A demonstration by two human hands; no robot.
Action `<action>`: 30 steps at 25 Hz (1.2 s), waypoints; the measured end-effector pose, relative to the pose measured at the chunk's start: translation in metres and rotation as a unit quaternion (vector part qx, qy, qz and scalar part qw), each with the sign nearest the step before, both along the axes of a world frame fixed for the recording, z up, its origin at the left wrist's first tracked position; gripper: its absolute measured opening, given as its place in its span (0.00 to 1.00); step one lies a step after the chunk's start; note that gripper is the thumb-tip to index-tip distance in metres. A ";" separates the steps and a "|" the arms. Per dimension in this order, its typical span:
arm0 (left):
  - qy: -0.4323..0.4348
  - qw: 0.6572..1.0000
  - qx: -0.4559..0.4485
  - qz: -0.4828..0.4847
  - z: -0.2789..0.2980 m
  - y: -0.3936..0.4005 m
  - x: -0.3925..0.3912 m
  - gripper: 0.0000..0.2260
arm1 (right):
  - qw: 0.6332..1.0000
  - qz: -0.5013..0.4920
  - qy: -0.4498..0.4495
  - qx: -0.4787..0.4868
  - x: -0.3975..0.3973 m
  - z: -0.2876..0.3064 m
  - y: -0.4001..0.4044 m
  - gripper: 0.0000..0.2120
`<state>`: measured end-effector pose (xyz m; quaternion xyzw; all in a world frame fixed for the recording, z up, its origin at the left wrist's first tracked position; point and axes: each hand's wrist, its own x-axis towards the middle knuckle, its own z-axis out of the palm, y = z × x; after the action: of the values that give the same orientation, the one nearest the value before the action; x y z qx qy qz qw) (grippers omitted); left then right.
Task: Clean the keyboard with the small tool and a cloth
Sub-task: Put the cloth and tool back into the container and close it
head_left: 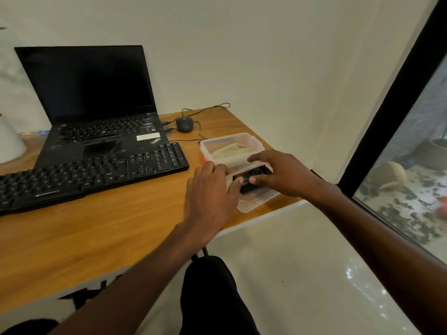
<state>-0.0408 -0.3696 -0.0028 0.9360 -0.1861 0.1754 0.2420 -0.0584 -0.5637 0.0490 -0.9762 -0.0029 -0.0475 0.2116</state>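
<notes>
Keyboard (92, 175): black, full-size, lying flat on the desk (108, 238), just in front of the laptop (96, 112); no hand on it.
Tool (251, 178): small black block, sits over a clear lid (256, 199) near the desk's right edge. Details too blurred to read.
Left hand (210, 189): palm down beside the tool, thumb tip against the tool's near-left end, fingers reaching to its far side. Appears to clasp the tool; finger ends partly hidden.
Right hand (280, 175): arched over the tool from the right, thumb tip pressed on its front face, fingers curved over the top. Clamped on the tool together with the left hand.
Box (232, 148): clear plastic, open, just behind the hands, touching or nearly touching the lid; cannot tell which.
Cloth (229, 151): pale yellowish, crumpled inside the box.
Red spot (204, 158): small, at the box's left wall; cannot tell what it is.
Laptop: lid up, screen dark, white sticker on the palm rest.
Mouse (184, 123): dark, wired, right of the laptop, behind the box; cord loops toward the wall.
White pot (9, 141): far left on the desk, cut by the frame edge.
Window (411, 153): dark-framed, on the right.
</notes>
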 end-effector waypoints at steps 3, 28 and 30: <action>0.032 0.999 0.023 -0.012 -0.010 0.013 -0.003 0.20 | 0.997 0.054 0.044 -0.031 0.003 -0.001 0.000 0.27; -0.015 0.999 -0.045 -0.015 -0.009 0.035 0.046 0.20 | 0.993 -0.011 -0.055 -0.108 0.111 0.031 0.025 0.11; -0.073 0.997 -0.037 0.013 -0.005 0.035 0.040 0.14 | 0.982 -0.065 -0.174 -0.018 0.078 0.031 0.027 0.08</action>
<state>-0.0008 -0.3348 -0.0078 0.9134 -0.1843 0.2531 0.2600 0.0196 -0.5368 0.0800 -0.9548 0.0226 -0.2302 0.1866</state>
